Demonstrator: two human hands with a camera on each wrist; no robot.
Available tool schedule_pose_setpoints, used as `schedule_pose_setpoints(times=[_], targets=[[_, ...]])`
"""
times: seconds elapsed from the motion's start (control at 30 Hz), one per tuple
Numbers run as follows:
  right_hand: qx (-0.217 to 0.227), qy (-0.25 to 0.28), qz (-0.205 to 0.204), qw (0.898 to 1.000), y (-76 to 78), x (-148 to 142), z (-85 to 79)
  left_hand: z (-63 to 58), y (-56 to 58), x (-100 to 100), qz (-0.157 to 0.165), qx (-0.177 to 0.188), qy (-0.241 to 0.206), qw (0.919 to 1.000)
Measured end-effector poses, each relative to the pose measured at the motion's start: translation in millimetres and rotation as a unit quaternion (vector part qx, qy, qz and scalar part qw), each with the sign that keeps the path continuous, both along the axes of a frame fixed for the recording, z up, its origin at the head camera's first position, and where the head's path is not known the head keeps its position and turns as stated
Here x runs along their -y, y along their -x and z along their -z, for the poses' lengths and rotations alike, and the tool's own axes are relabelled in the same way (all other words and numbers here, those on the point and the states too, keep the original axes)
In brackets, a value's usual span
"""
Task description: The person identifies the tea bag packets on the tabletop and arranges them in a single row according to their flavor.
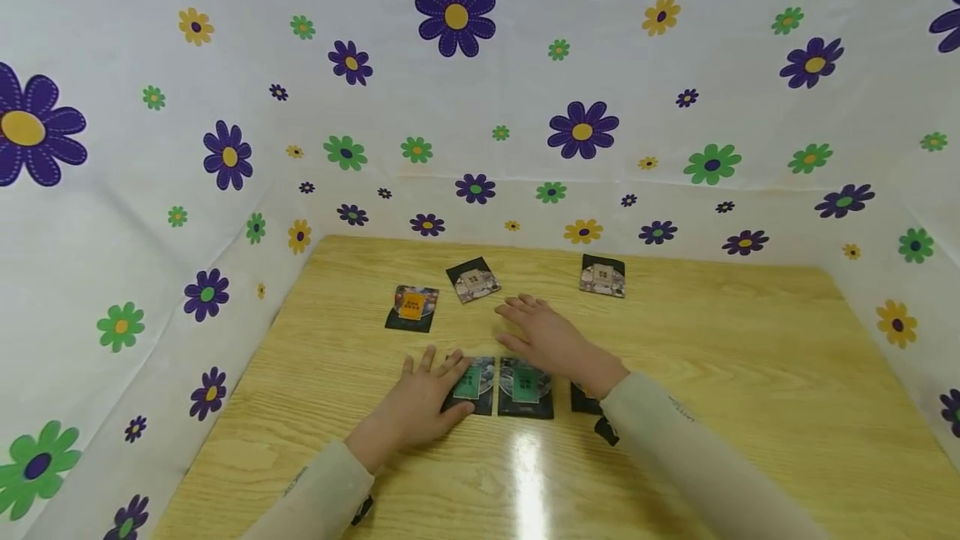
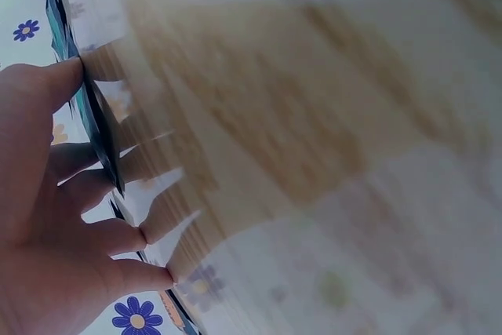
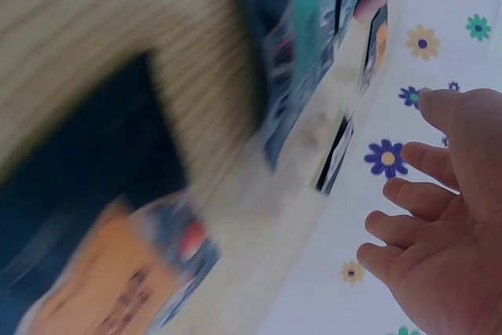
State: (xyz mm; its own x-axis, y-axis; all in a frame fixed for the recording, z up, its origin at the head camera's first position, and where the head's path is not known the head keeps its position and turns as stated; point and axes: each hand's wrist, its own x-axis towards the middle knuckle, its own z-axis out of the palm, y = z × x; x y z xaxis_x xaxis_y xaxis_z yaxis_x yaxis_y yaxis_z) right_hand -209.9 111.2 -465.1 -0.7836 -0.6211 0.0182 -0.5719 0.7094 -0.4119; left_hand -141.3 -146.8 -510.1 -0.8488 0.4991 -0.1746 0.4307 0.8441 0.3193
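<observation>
Two flat dark packets with green labels lie side by side on the table, the left green packet (image 1: 483,394) and the right green packet (image 1: 525,394). My left hand (image 1: 420,402) rests with spread fingers at the left green packet's left edge, covering part of it. In the left wrist view, the thumb of that left hand (image 2: 47,217) touches the packet and fingertips meet the tabletop. Above the right green packet, my right hand (image 1: 555,344) hovers, fingers extended and holding nothing. An orange-labelled packet (image 1: 583,400) is partly hidden beneath the right wrist.
Farther back on the wooden table (image 1: 720,340) lie another orange-labelled packet (image 1: 412,307), a tilted beige-labelled packet (image 1: 474,280) and a second beige-labelled packet (image 1: 602,276). White flower-printed sheeting (image 1: 510,82) encloses the back and sides.
</observation>
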Motion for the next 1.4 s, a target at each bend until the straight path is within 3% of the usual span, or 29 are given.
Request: schedule_pose_setpoints(times=[0.17, 0.3, 0.53, 0.87, 1.1, 1.27, 1.4], targets=[[0.012, 0.008, -0.020, 1.000, 10.9, 28, -3.7, 1.7, 0.1, 3, -0.002, -0.002, 0.000, 1.0000], [-0.004, -0.004, -0.043, 0.999, 23.6, 47, -4.1, 1.6, 1.1, 4, -0.005, 0.000, 0.000, 1.0000], [-0.030, -0.035, -0.044, 0.998, 56.5, 67, 6.7, 0.4, 7.0, -3, -0.001, 0.009, -0.010, 0.9999], [-0.005, -0.035, -0.071, 0.997, 92.0, 93, 24.2, -2.8, 6.0, -4, -0.001, 0.013, 0.005, 0.9999], [0.007, -0.050, -0.070, 0.996, 102.0, 108, 29.8, -3.5, 1.5, -5, 0.000, 0.013, -0.001, 0.9999], [0.040, -0.022, -0.069, 0.997, 98.0, 121, 31.4, -2.8, -0.3, -2, -0.002, 0.008, 0.004, 1.0000], [0.044, -0.037, -0.072, 0.996, 95.7, 130, 33.4, -2.9, -0.4, 0, -0.006, 0.009, 0.004, 0.9999]])
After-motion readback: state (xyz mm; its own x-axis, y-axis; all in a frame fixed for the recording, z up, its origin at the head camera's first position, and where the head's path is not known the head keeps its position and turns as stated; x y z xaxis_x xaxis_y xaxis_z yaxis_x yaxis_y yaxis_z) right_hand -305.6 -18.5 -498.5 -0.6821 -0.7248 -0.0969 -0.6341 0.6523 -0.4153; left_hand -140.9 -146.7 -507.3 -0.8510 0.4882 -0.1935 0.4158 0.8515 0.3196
